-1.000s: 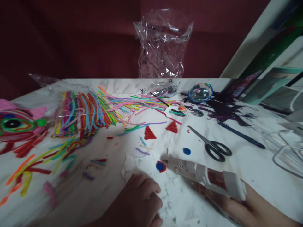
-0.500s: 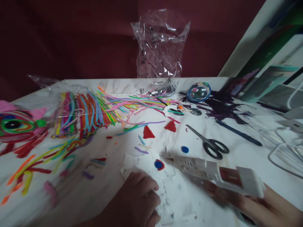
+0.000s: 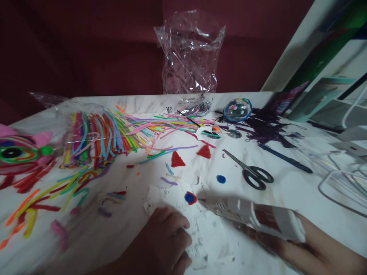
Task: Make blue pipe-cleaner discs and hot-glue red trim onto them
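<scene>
My right hand (image 3: 286,248) grips a white glue gun (image 3: 246,214) from below, at the lower right. The nozzle points left and ends just right of a small blue disc (image 3: 189,197) with red along its right side. That disc lies on a written-on sheet of paper (image 3: 208,233). My left hand (image 3: 166,240) rests at the sheet's left part, fingers curled; whatever they may hold is hidden. A second blue disc (image 3: 221,179) lies beyond the glue gun. Two red triangles, one on the left (image 3: 177,159) and one on the right (image 3: 203,151), lie farther back.
Scissors (image 3: 252,172) and a dark pen-shaped tool (image 3: 285,157) lie to the right, near white cables (image 3: 341,183). Colourful pipe cleaners (image 3: 114,133) spread across the back left. A colourful fish-like craft (image 3: 20,152) sits at the left edge. A clear plastic bag (image 3: 192,57) stands behind.
The glue gun's nozzle has come slightly down, towards me, relative to the red-edged blue disc. My left hand stays curled on the paper. The whole view has shifted slightly.
</scene>
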### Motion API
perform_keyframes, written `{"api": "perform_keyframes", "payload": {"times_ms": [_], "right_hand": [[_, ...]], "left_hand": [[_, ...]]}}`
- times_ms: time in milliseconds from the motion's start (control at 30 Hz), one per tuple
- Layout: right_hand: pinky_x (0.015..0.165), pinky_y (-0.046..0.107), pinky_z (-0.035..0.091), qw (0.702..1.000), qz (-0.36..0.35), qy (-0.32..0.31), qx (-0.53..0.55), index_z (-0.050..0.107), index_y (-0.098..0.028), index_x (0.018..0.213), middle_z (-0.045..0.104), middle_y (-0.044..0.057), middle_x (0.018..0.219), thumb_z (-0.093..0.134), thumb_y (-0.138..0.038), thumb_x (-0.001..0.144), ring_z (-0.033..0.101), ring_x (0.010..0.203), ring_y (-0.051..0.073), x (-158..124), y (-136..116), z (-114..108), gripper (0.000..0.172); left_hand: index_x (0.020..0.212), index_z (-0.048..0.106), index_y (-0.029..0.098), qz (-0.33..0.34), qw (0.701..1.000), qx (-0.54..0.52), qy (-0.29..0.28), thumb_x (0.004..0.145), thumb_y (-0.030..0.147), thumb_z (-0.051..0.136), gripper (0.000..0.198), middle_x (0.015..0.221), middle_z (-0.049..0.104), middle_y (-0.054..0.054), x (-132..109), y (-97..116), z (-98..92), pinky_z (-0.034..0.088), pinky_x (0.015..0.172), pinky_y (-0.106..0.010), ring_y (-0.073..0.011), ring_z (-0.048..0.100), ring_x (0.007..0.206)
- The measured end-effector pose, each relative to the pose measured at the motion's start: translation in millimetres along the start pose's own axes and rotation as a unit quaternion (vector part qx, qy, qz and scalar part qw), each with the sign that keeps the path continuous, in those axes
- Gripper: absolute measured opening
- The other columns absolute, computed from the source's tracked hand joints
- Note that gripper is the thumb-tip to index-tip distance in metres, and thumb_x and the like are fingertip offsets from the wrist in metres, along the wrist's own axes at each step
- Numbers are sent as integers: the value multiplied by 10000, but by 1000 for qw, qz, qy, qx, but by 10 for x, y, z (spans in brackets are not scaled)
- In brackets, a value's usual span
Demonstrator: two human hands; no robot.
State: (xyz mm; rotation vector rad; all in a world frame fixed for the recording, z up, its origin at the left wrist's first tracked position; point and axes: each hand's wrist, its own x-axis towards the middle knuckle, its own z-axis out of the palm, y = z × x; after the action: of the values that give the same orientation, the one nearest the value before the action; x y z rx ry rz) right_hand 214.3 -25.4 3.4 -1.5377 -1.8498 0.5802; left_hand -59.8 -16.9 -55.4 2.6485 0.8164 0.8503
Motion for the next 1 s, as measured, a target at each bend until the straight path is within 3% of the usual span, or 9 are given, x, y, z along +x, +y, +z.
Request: {"api": "perform_keyframes", "payload": {"times_ms": [200,500,700,1000], "right_hand": [[571,269,584,996,-34,-84,10,742,-331,807,761,-12,716,607,-406,662,708,604,244,71,-78,-31,212],[813,326,525,991,13,-76,106,749,-333,721,746,-14,629,598,-417,653,708,637,244,86,-209,29,186],[729,320,566,997,5,-37,65,747,-351,723,755,-29,677,631,-411,605,695,562,241,68,-159,34,175],[670,306,582,998,5,-23,63,752,-332,732,760,-16,718,649,-364,581,705,605,253,49,-143,27,185]], "left_hand": [[821,521,192,1,1000,9,-1,717,160,540,111,895,591,-43,-3,-1,17,421,769,-337,-189,500,856],[832,530,193,-8,1000,-14,3,732,160,519,106,916,591,-43,-8,-2,20,421,778,-342,-192,492,872],[835,525,192,-1,1000,6,4,728,181,544,110,899,586,-42,2,-6,7,420,787,-338,-189,495,864],[834,529,190,-1,1000,-7,14,734,160,511,106,884,583,-47,7,4,6,421,780,-338,-186,495,848]]}}
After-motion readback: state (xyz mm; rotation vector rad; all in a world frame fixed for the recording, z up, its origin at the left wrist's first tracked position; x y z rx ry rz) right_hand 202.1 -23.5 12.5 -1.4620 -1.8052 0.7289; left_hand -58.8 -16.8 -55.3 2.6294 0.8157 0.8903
